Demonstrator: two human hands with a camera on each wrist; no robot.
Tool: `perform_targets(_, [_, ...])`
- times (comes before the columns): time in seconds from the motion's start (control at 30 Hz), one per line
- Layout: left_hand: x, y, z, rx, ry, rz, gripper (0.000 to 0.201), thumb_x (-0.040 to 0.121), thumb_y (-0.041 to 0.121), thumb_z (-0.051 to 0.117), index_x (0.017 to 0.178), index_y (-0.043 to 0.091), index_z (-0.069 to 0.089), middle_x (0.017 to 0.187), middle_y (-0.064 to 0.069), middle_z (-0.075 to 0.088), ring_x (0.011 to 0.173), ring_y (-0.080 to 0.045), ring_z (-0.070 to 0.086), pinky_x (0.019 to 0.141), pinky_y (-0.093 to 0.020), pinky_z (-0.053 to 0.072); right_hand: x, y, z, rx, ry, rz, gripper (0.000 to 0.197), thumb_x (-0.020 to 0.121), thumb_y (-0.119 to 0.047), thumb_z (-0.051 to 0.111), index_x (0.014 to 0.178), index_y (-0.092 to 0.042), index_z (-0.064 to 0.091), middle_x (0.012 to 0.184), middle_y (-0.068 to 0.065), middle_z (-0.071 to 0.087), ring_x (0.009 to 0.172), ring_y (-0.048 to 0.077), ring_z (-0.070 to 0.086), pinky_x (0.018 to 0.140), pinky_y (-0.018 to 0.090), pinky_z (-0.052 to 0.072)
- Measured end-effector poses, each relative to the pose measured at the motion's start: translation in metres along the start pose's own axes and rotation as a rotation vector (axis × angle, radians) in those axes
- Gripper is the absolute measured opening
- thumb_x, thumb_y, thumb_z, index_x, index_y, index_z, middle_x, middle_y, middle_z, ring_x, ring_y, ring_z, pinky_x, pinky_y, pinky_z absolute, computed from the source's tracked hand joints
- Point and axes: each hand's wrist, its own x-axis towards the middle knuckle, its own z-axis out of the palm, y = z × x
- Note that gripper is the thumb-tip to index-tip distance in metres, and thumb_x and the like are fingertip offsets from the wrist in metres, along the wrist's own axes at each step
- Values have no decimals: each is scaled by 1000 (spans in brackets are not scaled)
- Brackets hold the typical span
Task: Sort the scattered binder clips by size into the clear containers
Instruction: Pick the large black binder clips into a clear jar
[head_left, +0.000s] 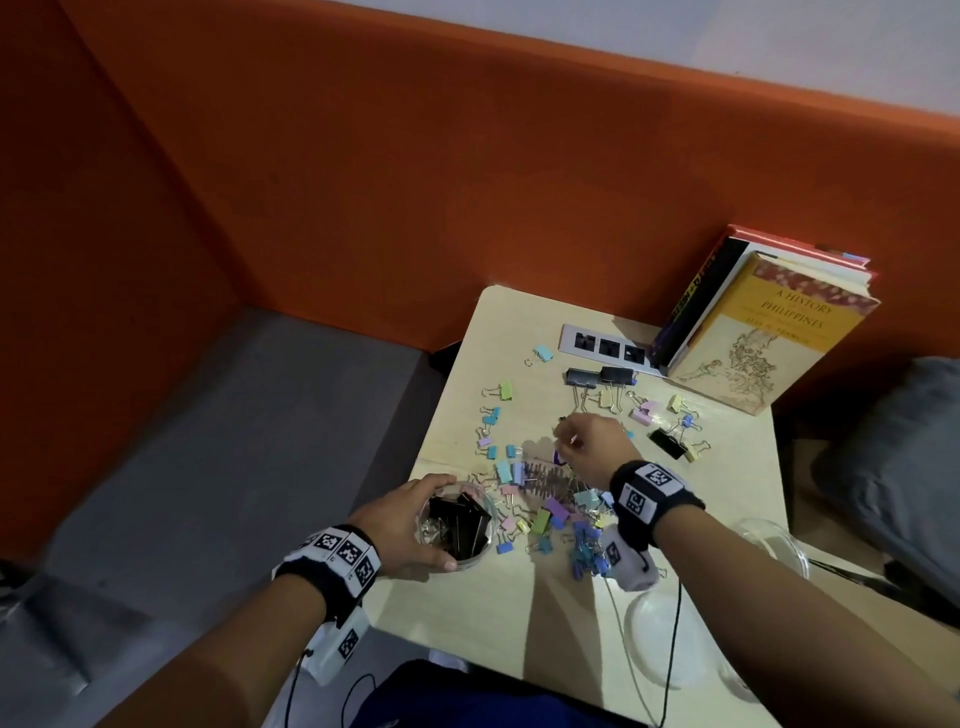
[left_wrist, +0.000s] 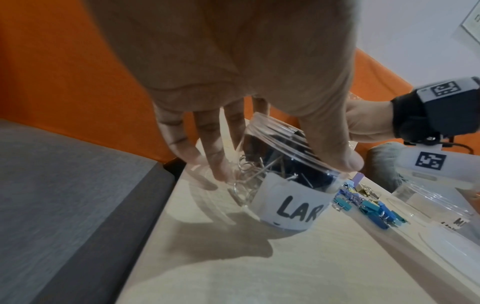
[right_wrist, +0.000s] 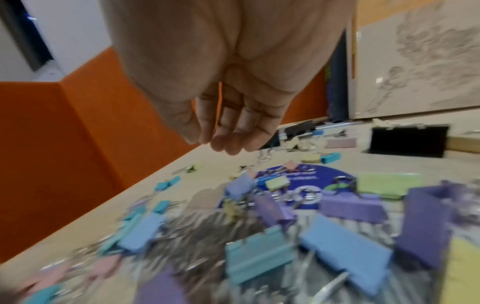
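A person is sitting at a small pale table (head_left: 519, 623), sorting binder clips. Their left hand (head_left: 400, 525) is wrapping around a clear jar labelled "LAR…" (left_wrist: 291, 207), thumb on the near rim and fingers (left_wrist: 207, 148) curving down the far wall. The jar is tilting slightly and already holding black large clips (head_left: 462, 519); the hand is probably steadying it with the mouth open so more clips can be dropped in.

The right hand (head_left: 587, 441) is hovering above the table's middle, over the pile of pastel clips (head_left: 550, 504). Its fingers (right_wrist: 233, 139) are hanging loosely curled and close together; the wrist view is blurred, so whether they are pinching anything small cannot be told. Three more black large clips (head_left: 600, 376) are lying beyond the fingertips, near a power strip (head_left: 602, 345) and leaning books (head_left: 753, 332). Another clear container (left_wrist: 436, 203) is standing at the table's right edge.
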Motion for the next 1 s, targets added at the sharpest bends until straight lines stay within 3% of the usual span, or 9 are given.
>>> perform_targets(0.1, [0, 0, 0, -27, 1, -6, 98, 48, 69, 82, 119, 80, 15, 145, 16, 44, 130, -12, 47, 105, -43, 47, 9, 34, -12, -51, 98, 168, 13, 91, -19, 60, 101, -15, 68, 106, 7, 68, 89, 21, 62, 78, 27, 49])
perform_targets(0.23, [1, 2, 0, -17, -8, -6, 101, 52, 66, 83, 131, 68, 20, 147, 15, 42, 132, -11, 45, 107, -42, 45, 8, 73, -25, -118, 182, 407, 37, 93, -20, 55, 128, -10, 56, 131, 15, 49, 117, 33, 52, 98, 38, 47])
perform_targets(0.37, [2, 3, 1, -2, -4, -8, 105, 56, 63, 84, 140, 60, 21, 147, 17, 40, 131, -10, 45, 106, -40, 45, 4, 91, -30, -236, 54, 498, 42, 88, -16, 56, 128, -6, 51, 133, 15, 47, 117, 36, 52, 96, 42, 50])
perform_targets(0.53, [6, 7, 0, 8, -16, 7, 105, 55, 65, 84, 138, 62, 20, 148, 17, 40, 132, -9, 44, 107, -40, 44, 2, 85, -19, -256, 52, 419, 21, 89, -10, 57, 107, -7, 66, 119, 16, 53, 104, 31, 59, 92, 38, 53])
perform_targets(0.67, [7, 6, 0, 11, -16, 7, 101, 54, 66, 84, 125, 76, 13, 147, 18, 41, 132, -10, 44, 106, -40, 45, -2, 74, -13, -218, 62, 393, 21, 86, -2, 61, 102, -12, 70, 117, 12, 48, 91, 33, 62, 85, 39, 56])
perform_targets(0.77, [7, 4, 0, -1, -14, 12, 101, 54, 64, 85, 120, 80, 11, 146, 18, 42, 131, -10, 45, 105, -39, 46, -5, 64, -13, -180, 105, 342, 16, 86, -9, 65, 100, -15, 72, 121, 10, 49, 93, 30, 62, 80, 29, 52])
perform_targets(0.83, [7, 3, 1, -10, -16, 19, 100, 54, 64, 85, 120, 80, 11, 146, 18, 41, 131, -10, 45, 106, -39, 45, -6, 52, -14, -98, 146, 298, 14, 85, -9, 67, 96, -17, 72, 124, 9, 49, 101, 29, 59, 81, 26, 48])
perform_targets(0.93, [9, 3, 1, -1, -19, 30, 102, 54, 65, 84, 124, 78, 11, 148, 17, 42, 132, -11, 45, 107, -41, 45, -11, 24, -13, 17, 148, 164, 14, 83, -11, 69, 88, -24, 69, 129, 10, 48, 110, 29, 56, 96, 34, 49])
perform_targets(1.0, [11, 3, 0, 27, -28, 44, 106, 57, 64, 83, 138, 65, 15, 151, 14, 39, 134, -12, 43, 109, -40, 43, -15, 4, -8, 67, 87, 76, 18, 82, -19, 73, 82, -34, 63, 126, 6, 51, 103, 25, 61, 90, 34, 53])
